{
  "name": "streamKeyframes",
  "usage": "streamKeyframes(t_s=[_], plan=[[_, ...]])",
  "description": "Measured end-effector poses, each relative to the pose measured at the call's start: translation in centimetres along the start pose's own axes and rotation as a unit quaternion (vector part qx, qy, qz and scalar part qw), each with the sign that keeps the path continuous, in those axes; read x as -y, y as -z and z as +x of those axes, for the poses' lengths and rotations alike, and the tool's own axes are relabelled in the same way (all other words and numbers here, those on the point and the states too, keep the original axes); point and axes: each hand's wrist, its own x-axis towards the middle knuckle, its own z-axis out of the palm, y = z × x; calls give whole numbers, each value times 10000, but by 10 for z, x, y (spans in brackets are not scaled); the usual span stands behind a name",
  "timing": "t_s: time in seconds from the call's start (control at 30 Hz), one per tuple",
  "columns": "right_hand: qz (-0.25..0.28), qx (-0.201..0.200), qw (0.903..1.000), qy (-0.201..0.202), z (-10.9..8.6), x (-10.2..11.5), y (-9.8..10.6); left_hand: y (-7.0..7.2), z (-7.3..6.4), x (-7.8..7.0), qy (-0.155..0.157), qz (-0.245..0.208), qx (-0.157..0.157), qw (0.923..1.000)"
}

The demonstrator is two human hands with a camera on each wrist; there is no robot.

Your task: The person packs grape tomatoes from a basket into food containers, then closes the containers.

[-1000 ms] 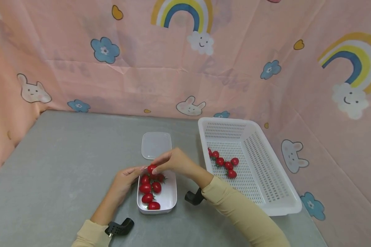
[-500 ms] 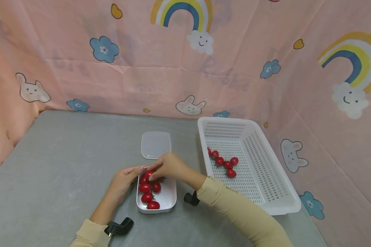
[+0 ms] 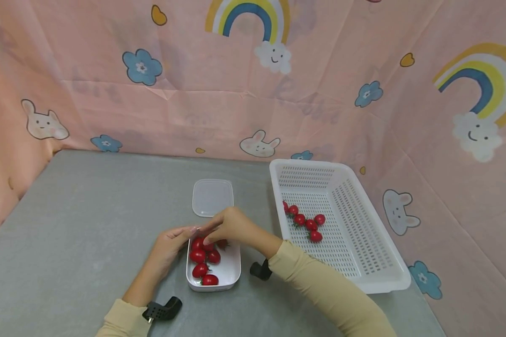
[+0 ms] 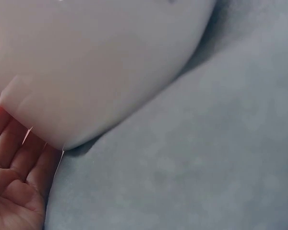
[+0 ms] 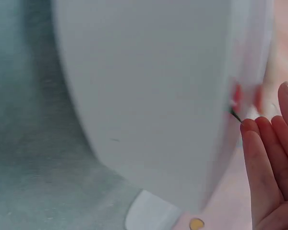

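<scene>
In the head view a white plastic container [image 3: 229, 267] holds several red cherry tomatoes [image 3: 197, 255], mostly along its left side and back. My left hand [image 3: 168, 245] holds the container at its back left corner; in the left wrist view, its fingers [image 4: 9, 143] lie against the wall. Over the back of the container, my right hand [image 3: 232, 227] reaches in, its thumb at a tomato [image 3: 208, 245]. The right wrist view shows that hand's thumb and fingers [image 5: 264, 158] apart, a green stem near the fingertips. The right hand partly hides the tomatoes at the back.
A translucent lid [image 3: 212, 197] lies on the grey table [image 3: 109, 210] behind the container. To the right stands a white slotted basket [image 3: 341, 224] with several cherry tomatoes [image 3: 311, 225] at its left. A pink patterned cloth [image 3: 219, 103] hangs behind.
My right hand has lowered a cherry tomato into the back of the container, and its thumb and fingers now stand apart. The left hand has stayed at the corner.
</scene>
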Motion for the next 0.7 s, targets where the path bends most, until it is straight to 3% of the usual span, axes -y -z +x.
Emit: streamKeyframes(t_s=[0.23,0.5,0.7], plan=[[665,-534,9957,353,-9,4,27,0,-2,-3,33,146,-66,9999],[1271,-1307,9825,372,-23,-5,66,-1,-1,-2,57,143,-48,9999],[1506,-1755,9728,128,-34,-20,88,-1,-2,-2,51,153,-118,9998]])
